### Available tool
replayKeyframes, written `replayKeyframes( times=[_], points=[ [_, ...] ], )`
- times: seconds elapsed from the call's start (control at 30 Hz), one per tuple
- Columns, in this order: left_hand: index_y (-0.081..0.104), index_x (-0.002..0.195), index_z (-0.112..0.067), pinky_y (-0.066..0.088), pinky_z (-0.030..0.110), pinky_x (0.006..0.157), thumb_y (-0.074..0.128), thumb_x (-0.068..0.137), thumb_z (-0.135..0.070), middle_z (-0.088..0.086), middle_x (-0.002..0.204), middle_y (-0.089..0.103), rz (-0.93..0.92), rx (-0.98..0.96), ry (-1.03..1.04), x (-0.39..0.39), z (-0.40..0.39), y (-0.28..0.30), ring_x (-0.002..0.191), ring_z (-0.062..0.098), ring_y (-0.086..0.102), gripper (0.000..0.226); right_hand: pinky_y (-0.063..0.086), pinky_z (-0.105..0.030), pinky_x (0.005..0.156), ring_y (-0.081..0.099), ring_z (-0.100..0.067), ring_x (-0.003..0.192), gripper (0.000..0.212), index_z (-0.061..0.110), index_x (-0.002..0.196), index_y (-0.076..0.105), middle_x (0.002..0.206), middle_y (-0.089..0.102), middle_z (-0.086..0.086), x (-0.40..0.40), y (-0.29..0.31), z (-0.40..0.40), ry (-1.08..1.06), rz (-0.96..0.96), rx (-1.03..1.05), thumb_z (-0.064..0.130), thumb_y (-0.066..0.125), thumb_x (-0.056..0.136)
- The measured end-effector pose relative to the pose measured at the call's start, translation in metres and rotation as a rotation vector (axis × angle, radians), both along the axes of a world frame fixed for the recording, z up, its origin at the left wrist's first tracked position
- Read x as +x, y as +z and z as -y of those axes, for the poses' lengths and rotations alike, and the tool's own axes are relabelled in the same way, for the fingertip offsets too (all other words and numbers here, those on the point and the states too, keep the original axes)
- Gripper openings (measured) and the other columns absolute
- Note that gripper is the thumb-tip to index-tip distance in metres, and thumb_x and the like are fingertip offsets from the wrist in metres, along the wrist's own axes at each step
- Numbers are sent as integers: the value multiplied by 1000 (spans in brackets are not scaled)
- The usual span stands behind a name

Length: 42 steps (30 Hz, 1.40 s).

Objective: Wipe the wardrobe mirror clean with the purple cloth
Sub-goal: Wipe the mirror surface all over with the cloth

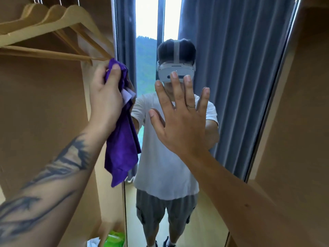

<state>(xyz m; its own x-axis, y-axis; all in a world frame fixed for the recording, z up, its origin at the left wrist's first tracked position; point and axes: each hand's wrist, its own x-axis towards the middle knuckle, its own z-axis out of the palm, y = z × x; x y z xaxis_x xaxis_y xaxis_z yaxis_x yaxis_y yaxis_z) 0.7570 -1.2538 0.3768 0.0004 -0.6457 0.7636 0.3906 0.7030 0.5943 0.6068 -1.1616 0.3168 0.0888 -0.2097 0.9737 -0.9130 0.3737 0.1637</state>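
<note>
- Forearms fill the near foreground, both reaching up toward the wardrobe mirror [231, 86], which serves as the landmark for everything below.
- Left hand [105, 97] grips a bunched top of the purple cloth [122, 145] at the mirror's left edge, about head height in the reflection; the rest of the cloth hangs loose down along that edge. Whether the wad is actually touching the glass cannot be told.
- Right hand [179, 114] is released and spread, fingers straight, held up before the middle of the mirror — contact with the glass is unclear.
- Doing the step well, as a judgement: flatten the cloth into a broad pad so more than a knuckle of fabric meets the glass, start at the upper left and work across in overlapping strokes, then downward. A bare palm on the glass would leave prints, so bracing on the frame seems wiser.
- Surface: a tall, narrow, framed pane, reflecting grey curtains and a bright window; no smears are plain to see.
- Room: wooden hangers [53, 32] hang left of the mirror inside the wardrobe, pale wood panels flank it, and a green packet [115, 239] lies low to its left.
</note>
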Motion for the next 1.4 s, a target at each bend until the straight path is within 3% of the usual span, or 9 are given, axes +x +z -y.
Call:
replayKeyframes(
  times=[0.13,0.4,0.6,0.7,0.93,1.1,1.27,1.33,1.4],
  points=[
    [63,99,-17,48,60,73,54,106,-36,35,90,58,-14,11,-33,1,4,-27,77,51,59,23,11,-65,125,19,-32,158,60,28,161,37,170,26,-7,2,-2,-9,-25,8,39,54,43,107],
    [61,98,-7,51,20,64,47,112,-32,26,83,62,64,130,-89,9,-13,-122,65,20,61,32,19,-61,125,13,-29,158,60,29,162,33,170,17,-5,-3,-22,-18,-66,18,82,55,36,108],
    [63,101,-11,51,40,66,53,107,-34,21,82,63,62,108,-110,11,-9,-67,64,31,64,26,23,-60,124,20,-31,157,60,26,161,36,169,15,-4,-9,-31,-14,-54,-15,38,54,37,108],
    [67,122,-16,55,52,88,56,104,-34,16,107,71,24,47,-65,8,2,-14,98,43,70,28,21,-60,124,19,-31,158,60,26,162,34,169,15,-5,-9,-31,-11,-46,-16,31,54,37,108],
    [56,148,-15,40,14,109,57,107,-23,-8,143,62,34,-127,115,8,-1,-9,133,-1,56,42,25,-60,123,22,-31,156,59,27,160,37,168,20,-5,-7,-31,-14,-56,-16,20,54,39,108],
    [57,147,-27,55,47,103,59,106,-38,17,131,70,44,20,40,7,-7,-92,110,32,72,42,28,-60,122,27,-31,155,59,26,159,40,167,26,-6,-6,-30,-14,-51,-15,5,53,41,107],
    [60,144,-27,58,49,97,57,106,-35,8,123,74,18,128,48,6,-29,-150,100,27,74,39,21,-60,125,23,-32,156,59,26,160,39,167,18,-5,-8,-32,-10,-33,-7,5,52,42,107],
    [60,139,-17,59,21,87,54,109,-20,-19,113,76,12,64,71,7,-28,-141,93,0,73,30,21,-61,125,19,-30,157,59,26,160,37,168,17,-5,-9,-33,-9,-27,0,4,52,41,107],
    [59,138,-14,61,25,79,53,110,-19,-13,110,77,34,9,99,8,-19,-110,84,1,73,29,21,-61,125,16,-30,157,59,27,161,35,168,17,-5,-9,-33,-8,-25,2,4,53,41,108]
  ],
)
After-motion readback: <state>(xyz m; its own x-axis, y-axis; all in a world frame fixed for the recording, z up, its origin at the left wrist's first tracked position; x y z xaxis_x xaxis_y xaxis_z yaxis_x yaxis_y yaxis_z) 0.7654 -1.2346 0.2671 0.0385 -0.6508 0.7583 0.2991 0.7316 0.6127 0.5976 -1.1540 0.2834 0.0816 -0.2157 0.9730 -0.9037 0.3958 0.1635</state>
